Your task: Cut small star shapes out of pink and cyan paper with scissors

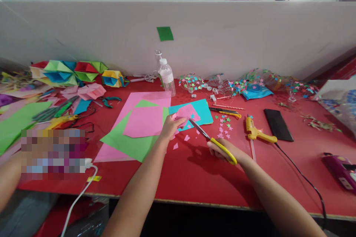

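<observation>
Pinched in my left hand (pixel 171 126) is a piece of pink paper (pixel 185 112), held over the red table. My right hand (pixel 225 149) grips a pair of scissors (pixel 219 144) by the yellow handles, with the blades reaching toward the pink paper's edge. Below the paper lie small pink paper scraps (pixel 187 138). Sheets of blue paper (pixel 207 109) rest just behind it. Left of my left hand, a cut pink sheet (pixel 144 120) sits on green paper (pixel 136 148). Small pink and green paper stars (pixel 222 129) are scattered beyond my right hand.
A yellow glue gun (pixel 254 131) with its cord and a black phone (pixel 278 124) lie at right. Another scissors (pixel 229 112) lies behind. A plastic bottle (pixel 167 77) stands near the wall. Folded paper shapes (pixel 61 72) fill the back left. Another person's arm (pixel 9 177) reaches in at left.
</observation>
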Tool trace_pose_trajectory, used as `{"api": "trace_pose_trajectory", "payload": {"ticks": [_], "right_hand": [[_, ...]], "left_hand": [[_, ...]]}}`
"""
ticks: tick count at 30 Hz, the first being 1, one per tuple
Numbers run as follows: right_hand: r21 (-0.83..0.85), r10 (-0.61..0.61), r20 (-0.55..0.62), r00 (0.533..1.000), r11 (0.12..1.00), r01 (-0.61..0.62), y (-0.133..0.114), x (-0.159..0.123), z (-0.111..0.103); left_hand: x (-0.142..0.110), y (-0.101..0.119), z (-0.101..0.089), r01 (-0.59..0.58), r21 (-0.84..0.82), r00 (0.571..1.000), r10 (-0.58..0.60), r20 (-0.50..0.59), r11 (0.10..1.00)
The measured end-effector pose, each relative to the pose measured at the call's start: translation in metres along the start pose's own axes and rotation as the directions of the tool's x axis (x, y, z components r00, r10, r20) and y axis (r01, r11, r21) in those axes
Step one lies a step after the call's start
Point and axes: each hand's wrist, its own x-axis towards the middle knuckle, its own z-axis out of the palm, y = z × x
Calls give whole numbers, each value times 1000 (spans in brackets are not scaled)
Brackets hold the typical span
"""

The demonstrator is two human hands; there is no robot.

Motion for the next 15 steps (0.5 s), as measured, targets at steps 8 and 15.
{"api": "trace_pose_trajectory", "payload": {"ticks": [8, 15], "right_hand": [[21, 70, -18, 997, 997, -70, -1, 0, 0], [23, 53, -15, 998, 998, -53, 5, 3, 1]], "left_hand": [[3, -2, -3, -9, 14, 1000, 9, 25, 1000], [4, -4, -6, 3, 0, 999, -3, 40, 1000]]}}
